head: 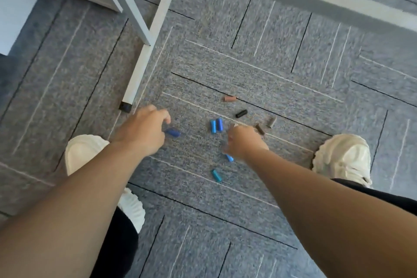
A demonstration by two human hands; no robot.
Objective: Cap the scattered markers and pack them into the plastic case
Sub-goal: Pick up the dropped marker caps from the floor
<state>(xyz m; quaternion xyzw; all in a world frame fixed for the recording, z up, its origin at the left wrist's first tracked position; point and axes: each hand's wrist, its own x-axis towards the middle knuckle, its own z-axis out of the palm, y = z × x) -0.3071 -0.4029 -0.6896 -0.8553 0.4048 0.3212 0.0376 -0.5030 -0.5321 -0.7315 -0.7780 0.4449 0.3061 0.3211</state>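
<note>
The grey-blue carpet (282, 56), ruled with thin black and white lines, fills nearly everything we see. Across it runs the white floor bar (147, 52) of a desk frame, which we take as our marker for place. To the right of the bar the carpet lies open as far as a pale strip along the top edge. A left shoe (83, 151) stands below the bar's near, black-tipped end and a right shoe (343, 158) well to its right, with the scatter between them. Our left hand (144, 128) hangs just right of the bar's near end, fingers curled down beside a dark blue cap (173, 132); blur keeps us from telling whether it touches or holds it. Our right hand (244, 142), further right, is curled and blurred too, so we cannot tell its grip. The caps are short, stubby cylinders lying flat. A light blue cap (213, 126) and a deeper blue cap (219, 124) lie side by side between the hands. A black cap (241, 113) and a reddish-brown cap (230, 98) lie beyond them, and two dull brown caps (272, 122) furthest right. A teal cap (216, 175) and a bright blue cap (229, 157) lie lower, the bright one partly under the right wrist.
</note>
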